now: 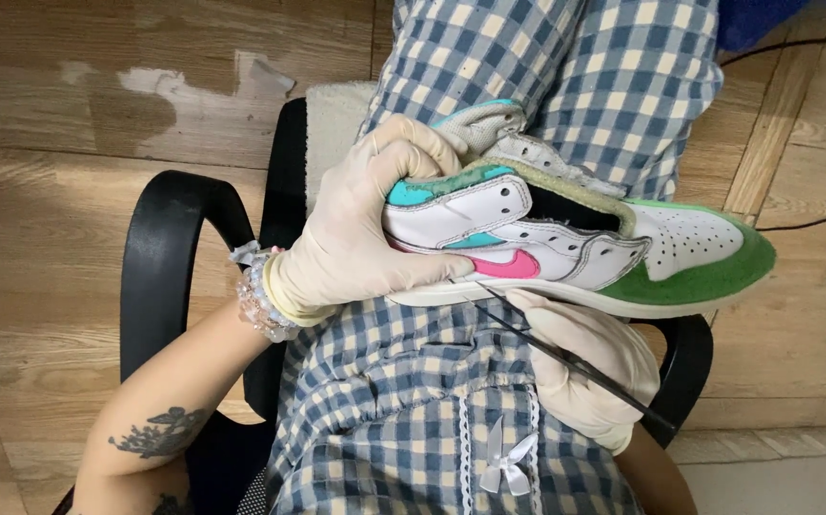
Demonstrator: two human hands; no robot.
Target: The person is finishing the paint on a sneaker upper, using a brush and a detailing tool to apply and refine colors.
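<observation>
A seated person in a blue-and-white checked dress point(403, 401) works on a high-top sneaker point(565, 243) held across the lap, above a black office chair point(170, 267) on a wood-patterned floor point(70, 114). The shoe lies on its side with its heel to the left and its green toe pointing right, white panels, a turquoise heel patch and a pink side mark facing the camera.

The left hand point(360, 238), in a cream latex glove, is clenched round the heel and collar of the sneaker, thumb laid along the lower side panel near the sole. A beaded bracelet point(258, 291) sits at that wrist, and a dark tattoo point(160, 431) shows on the forearm, nearer the camera.

The right hand point(589, 367), gloved likewise, lies just under the sole and is closed on a thin dark pointed tool point(565, 358), which runs from the lower right up to a fine tip touching, or all but touching, the seam where the upper meets the white midsole, below the pink mark.

The step in hand appears to be fine work along that seam, picking or scraping at the sole line. The next move, by this view, calls for a steady grip on the heel and a short, controlled stroke of the tip along the edge, without gouging the leather.
</observation>
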